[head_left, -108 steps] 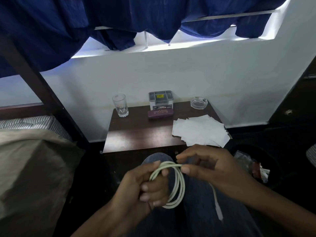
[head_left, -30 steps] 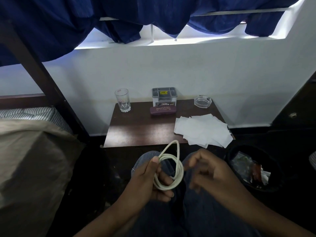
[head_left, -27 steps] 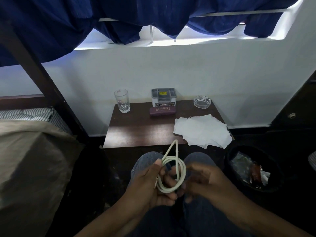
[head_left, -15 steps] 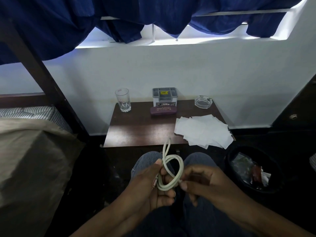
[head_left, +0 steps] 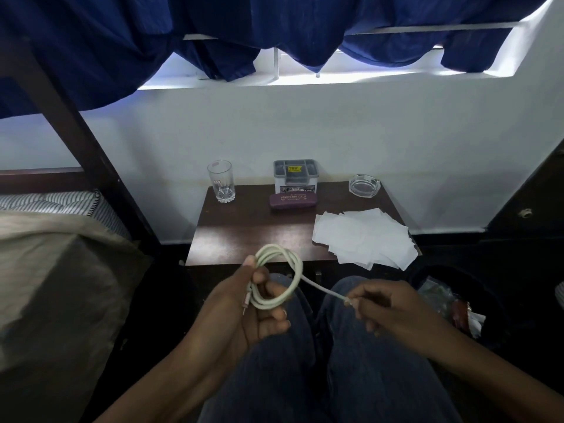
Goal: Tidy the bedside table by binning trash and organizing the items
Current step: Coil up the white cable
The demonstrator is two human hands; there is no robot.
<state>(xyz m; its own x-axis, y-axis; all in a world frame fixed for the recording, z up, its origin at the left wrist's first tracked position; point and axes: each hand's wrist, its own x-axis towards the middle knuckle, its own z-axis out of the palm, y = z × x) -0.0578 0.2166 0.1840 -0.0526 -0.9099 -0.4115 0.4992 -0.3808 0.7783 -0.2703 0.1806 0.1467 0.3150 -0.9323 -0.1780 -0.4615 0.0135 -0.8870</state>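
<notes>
A white cable point(head_left: 282, 270) is wound into a small coil above my knees. My left hand point(head_left: 244, 303) grips the coil on its left side. My right hand point(head_left: 378, 303) pinches the cable's loose end, which runs taut from the coil to the right. Beyond them stands the dark wooden bedside table point(head_left: 250, 233). On it are a drinking glass point(head_left: 220, 181), a grey compartment box point(head_left: 296, 177), a purple glasses case point(head_left: 293, 201), a glass ashtray point(head_left: 364, 186) and a spread of white paper sheets point(head_left: 363, 236).
A black bin point(head_left: 451, 303) with wrappers inside sits on the floor right of the table. A bed with a beige cover point(head_left: 52, 270) and a dark post point(head_left: 79, 126) fills the left. Blue curtains hang above the window ledge.
The right hand has pulled the cable's free end out to the right, drawing the upright loop down so the coil is tighter. The left hand keeps holding the coil.
</notes>
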